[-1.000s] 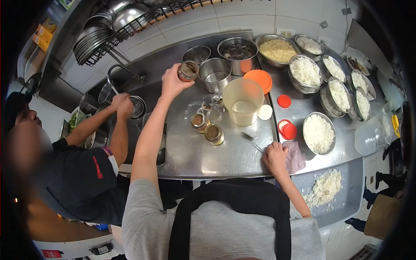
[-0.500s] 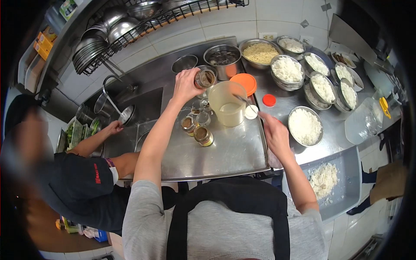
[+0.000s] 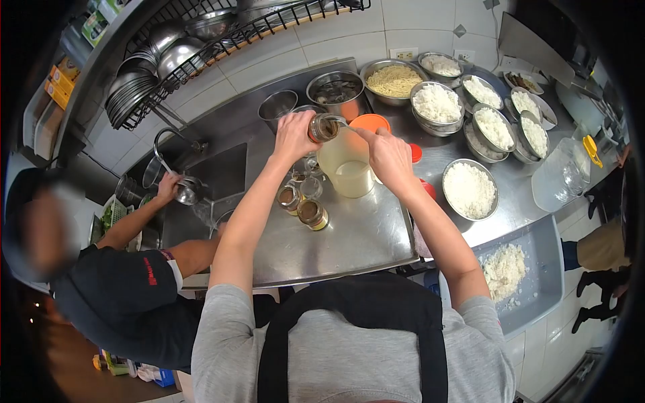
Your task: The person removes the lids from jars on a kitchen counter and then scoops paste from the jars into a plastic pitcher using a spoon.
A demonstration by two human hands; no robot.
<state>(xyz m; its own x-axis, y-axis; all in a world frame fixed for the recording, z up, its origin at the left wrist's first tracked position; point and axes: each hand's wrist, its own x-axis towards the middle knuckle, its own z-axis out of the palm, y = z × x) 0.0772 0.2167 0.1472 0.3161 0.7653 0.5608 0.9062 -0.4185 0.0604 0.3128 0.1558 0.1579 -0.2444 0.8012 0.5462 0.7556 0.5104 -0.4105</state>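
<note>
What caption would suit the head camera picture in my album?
Above a steel counter, the left hand holds a small jar while the right hand holds a spoon at its mouth.

Open passage runs along the near edge of the steel counter [image 3: 349, 243], while standing jars [image 3: 312, 216] and a tall plastic tub [image 3: 348, 180] block the middle and rice-filled bowls [image 3: 438, 129] crowd the right.

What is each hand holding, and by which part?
The left hand holds a tilted glass jar around its body; the right hand grips a metal spoon by its handle.
</note>
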